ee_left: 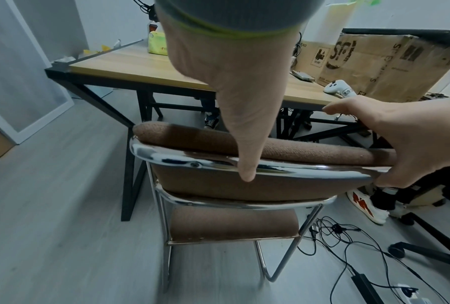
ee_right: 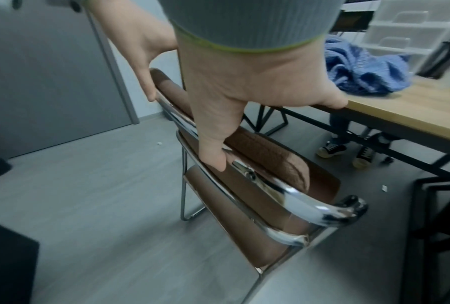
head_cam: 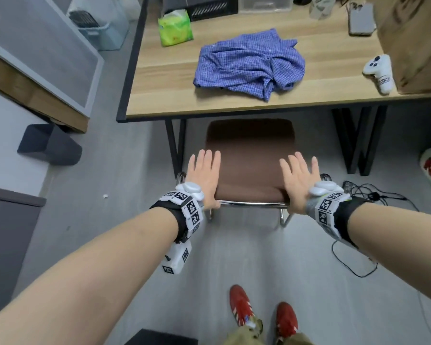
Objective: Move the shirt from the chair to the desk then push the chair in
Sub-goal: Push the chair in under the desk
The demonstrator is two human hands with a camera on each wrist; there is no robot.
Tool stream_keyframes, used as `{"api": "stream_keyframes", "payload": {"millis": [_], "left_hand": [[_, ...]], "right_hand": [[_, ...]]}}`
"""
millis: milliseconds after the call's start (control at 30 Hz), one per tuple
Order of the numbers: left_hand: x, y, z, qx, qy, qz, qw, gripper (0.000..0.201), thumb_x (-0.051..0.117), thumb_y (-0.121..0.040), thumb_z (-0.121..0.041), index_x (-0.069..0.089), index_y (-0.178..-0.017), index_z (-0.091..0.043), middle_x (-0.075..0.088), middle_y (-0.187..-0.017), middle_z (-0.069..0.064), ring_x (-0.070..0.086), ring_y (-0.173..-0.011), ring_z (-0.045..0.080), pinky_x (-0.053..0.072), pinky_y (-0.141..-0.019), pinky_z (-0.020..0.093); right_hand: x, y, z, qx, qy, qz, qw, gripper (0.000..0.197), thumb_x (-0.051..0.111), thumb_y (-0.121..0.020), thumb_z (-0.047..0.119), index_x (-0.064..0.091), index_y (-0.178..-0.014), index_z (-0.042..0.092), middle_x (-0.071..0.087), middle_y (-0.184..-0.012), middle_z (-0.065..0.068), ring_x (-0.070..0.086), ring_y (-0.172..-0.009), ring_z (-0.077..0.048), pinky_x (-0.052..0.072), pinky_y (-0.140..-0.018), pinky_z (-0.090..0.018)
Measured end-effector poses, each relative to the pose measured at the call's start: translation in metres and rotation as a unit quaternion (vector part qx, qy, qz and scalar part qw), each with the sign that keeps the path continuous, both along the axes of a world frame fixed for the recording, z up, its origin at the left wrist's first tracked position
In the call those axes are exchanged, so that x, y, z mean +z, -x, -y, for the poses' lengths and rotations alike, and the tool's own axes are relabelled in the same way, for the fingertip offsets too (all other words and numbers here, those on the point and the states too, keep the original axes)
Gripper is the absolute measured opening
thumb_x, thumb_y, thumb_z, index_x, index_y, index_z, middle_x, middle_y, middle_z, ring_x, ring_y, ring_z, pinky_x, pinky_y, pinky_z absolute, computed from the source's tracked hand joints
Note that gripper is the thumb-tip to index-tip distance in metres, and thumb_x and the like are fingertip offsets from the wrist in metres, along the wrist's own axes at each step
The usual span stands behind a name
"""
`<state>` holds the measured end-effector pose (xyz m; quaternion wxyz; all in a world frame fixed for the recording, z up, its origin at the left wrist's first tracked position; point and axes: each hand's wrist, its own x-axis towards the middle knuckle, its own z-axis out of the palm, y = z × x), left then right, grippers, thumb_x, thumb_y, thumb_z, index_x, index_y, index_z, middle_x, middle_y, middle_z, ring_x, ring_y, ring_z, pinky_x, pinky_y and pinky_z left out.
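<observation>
The blue checked shirt (head_cam: 249, 62) lies crumpled on the wooden desk (head_cam: 164, 78); it also shows in the right wrist view (ee_right: 361, 72). The brown padded chair (head_cam: 250, 155) stands in front of the desk, its seat's far edge level with the desk's front edge. My left hand (head_cam: 204, 173) and right hand (head_cam: 299, 180) lie on the top of the backrest (ee_left: 296, 148), left and right. Their fingers are straight and point forward. Each thumb hangs down the back over the chrome rail (ee_right: 283, 191). Neither hand holds anything.
On the desk are a green tissue pack (head_cam: 176, 28), a white controller (head_cam: 380, 72), a cardboard box (head_cam: 416, 41) and a phone (head_cam: 361, 19). Black desk legs (head_cam: 176, 145) flank the chair. Cables (head_cam: 366, 195) trail on the floor at right; a dark bin (head_cam: 49, 145) stands at left.
</observation>
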<state>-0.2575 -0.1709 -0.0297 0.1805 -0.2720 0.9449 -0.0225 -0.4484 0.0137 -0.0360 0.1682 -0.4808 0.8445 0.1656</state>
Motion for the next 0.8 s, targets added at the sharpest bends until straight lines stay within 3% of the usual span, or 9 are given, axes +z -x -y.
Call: {"api": "stream_keyframes", "payload": {"millis": [133,233,367,500,567,700,800], "left_hand": [[0.004,0.023,0.018,0.010,0.027,0.018,0.999,0.155,0.089,-0.051,-0.063,-0.001,-0.163,-0.005,0.012,-0.168,0.024,0.008,-0.157,0.043,0.011,-0.127,0.056],[0.002,0.043,0.031,0.016,0.043,0.023,0.999,0.155,0.092,-0.050,-0.058,-0.002,-0.163,-0.007,0.012,-0.168,0.024,0.008,-0.157,0.043,0.009,-0.127,0.057],[0.001,0.080,0.063,0.046,0.060,0.035,0.997,0.154,0.095,-0.052,-0.050,-0.002,-0.163,-0.008,0.011,-0.169,0.024,0.008,-0.157,0.042,0.008,-0.128,0.055],[-0.002,0.110,0.093,0.070,0.074,0.009,0.995,0.115,0.081,-0.083,-0.034,0.003,-0.164,-0.009,0.016,-0.168,0.023,0.014,-0.157,0.041,0.013,-0.128,0.053],[-0.002,0.125,0.106,0.073,0.067,0.013,0.995,0.108,0.077,-0.087,-0.031,0.005,-0.164,-0.009,0.016,-0.168,0.024,0.015,-0.157,0.041,0.013,-0.128,0.052],[0.000,0.150,0.126,0.072,0.053,0.039,0.995,0.121,0.082,-0.081,-0.036,-0.001,-0.163,-0.008,0.008,-0.170,0.025,0.008,-0.158,0.042,0.012,-0.128,0.054],[-0.001,0.162,0.134,0.057,0.052,0.061,0.995,0.141,0.090,-0.068,-0.049,-0.005,-0.163,-0.008,0.006,-0.170,0.025,0.007,-0.158,0.043,0.011,-0.128,0.056]], "right_hand": [[0.003,0.030,0.016,-0.034,-0.033,-0.033,0.998,0.153,0.090,-0.044,0.049,-0.007,-0.154,0.007,0.005,-0.163,-0.021,-0.007,-0.154,-0.039,0.001,-0.120,-0.065],[0.003,0.046,0.031,-0.042,-0.026,-0.036,0.998,0.149,0.088,-0.048,0.046,-0.009,-0.154,0.008,0.003,-0.164,-0.023,-0.009,-0.154,-0.040,0.003,-0.120,-0.066],[-0.003,0.085,0.066,-0.036,-0.030,-0.034,0.998,0.158,0.091,-0.043,0.049,-0.012,-0.154,0.007,0.001,-0.164,-0.023,-0.010,-0.154,-0.040,-0.001,-0.119,-0.066],[-0.012,0.115,0.096,-0.004,-0.006,-0.050,0.999,0.151,0.090,-0.050,0.046,-0.012,-0.155,0.008,0.002,-0.166,-0.022,-0.006,-0.155,-0.039,0.002,-0.120,-0.065],[-0.009,0.127,0.107,-0.003,-0.004,-0.050,0.999,0.153,0.090,-0.047,0.049,-0.009,-0.156,0.007,0.004,-0.166,-0.022,-0.003,-0.155,-0.039,0.002,-0.121,-0.064],[-0.007,0.151,0.130,0.005,-0.038,-0.056,0.998,0.157,0.092,-0.041,0.049,-0.009,-0.154,0.005,0.004,-0.165,-0.023,-0.003,-0.155,-0.040,0.002,-0.119,-0.063],[-0.004,0.163,0.139,0.013,-0.033,-0.063,0.997,0.139,0.089,-0.061,0.042,-0.007,-0.156,0.006,0.004,-0.166,-0.021,-0.004,-0.155,-0.039,0.003,-0.120,-0.063]]}}
